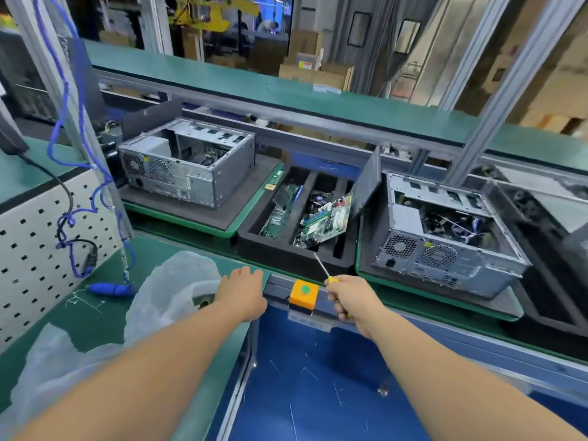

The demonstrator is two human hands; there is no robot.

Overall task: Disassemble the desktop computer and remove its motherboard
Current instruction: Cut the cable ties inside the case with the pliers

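Two opened grey desktop cases lie on their sides on the conveyor: one at the left (187, 163) and one at the right (445, 233), the right one still full of cables. Between them stands a black slotted tray (286, 253) holding green motherboards (327, 221). My right hand (350, 297) grips a yellow-handled screwdriver (323, 268), its shaft pointing up toward the tray. My left hand (241, 291) rests palm down, fingers spread, on the corner of the green bench mat, holding nothing.
An orange button box with a green button (304, 294) sits on the rail between my hands. Clear plastic bags (171, 294) lie on the mat at the left. A blue coiled cable (95, 198) hangs beside a white pegboard (41, 240).
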